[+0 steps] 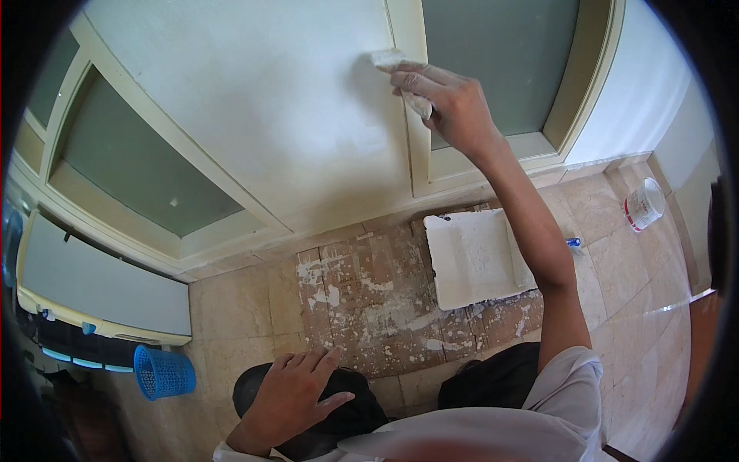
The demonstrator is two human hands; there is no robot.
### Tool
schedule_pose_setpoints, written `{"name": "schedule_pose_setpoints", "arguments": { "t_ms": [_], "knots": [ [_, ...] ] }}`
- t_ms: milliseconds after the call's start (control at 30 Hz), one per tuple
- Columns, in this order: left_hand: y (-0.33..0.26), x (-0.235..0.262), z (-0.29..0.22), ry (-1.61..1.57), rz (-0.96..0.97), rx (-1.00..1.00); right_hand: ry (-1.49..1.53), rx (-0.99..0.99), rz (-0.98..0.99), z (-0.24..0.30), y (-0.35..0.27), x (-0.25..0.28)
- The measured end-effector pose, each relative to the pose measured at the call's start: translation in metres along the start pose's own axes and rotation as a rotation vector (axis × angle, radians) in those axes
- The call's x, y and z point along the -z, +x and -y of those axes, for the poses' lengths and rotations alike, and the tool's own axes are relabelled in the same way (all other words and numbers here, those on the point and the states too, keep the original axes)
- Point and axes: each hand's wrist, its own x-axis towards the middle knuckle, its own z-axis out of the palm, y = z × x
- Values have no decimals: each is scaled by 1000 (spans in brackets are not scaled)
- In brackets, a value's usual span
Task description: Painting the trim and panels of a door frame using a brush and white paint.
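Note:
High up, my right hand (443, 96) grips a folded, white-dusted piece (389, 59) of what may be sandpaper or cloth; its exact kind does not show. Fingers and thumb pinch it, with one end sticking out below them. It is against or very close to the pale wall panel (292, 100), beside the frame of the right window; contact is hard to tell. My left hand (289, 393) rests over my bent left knee, fingers stretched and slightly apart, holding nothing. Whitish dust marks the fingertips of both hands.
A paint-stained white tray (469, 266) sits on splattered cardboard (369, 300) below the panel, partly behind my right forearm. A blue handle end (573, 242) shows beyond the arm. A white bucket (645, 204) stands far right; a blue basket (164, 373) and a white-topped unit (108, 281) are left.

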Motion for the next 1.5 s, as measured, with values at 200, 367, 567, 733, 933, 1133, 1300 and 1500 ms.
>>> {"name": "schedule_pose_setpoints", "arguments": {
  "t_ms": [200, 367, 567, 733, 933, 1133, 1300, 1500],
  "knots": [
    [2, 2, 0, -75, 66, 54, -64, 161, -240, -7, 11, 3],
    [4, 0, 1, -68, 55, 37, -63, 177, -156, -12, -7, -11],
    [2, 2, 0, -59, 68, 77, -45, 126, -28, -2, -59, -38],
    [2, 2, -1, -62, 69, 73, 14, 86, 105, 1, -94, -43],
    [-1, 2, -1, -57, 62, 68, 59, -3, 217, 13, -78, -33],
    [-3, 1, -1, -64, 61, 65, 32, -41, 100, 1, -3, -9],
    [-3, 0, -2, -57, 58, 66, -17, 97, -164, -5, 29, 1],
    [-4, 1, -2, -28, 25, 24, -81, 175, -164, -13, 3, -13]
  ]
}}
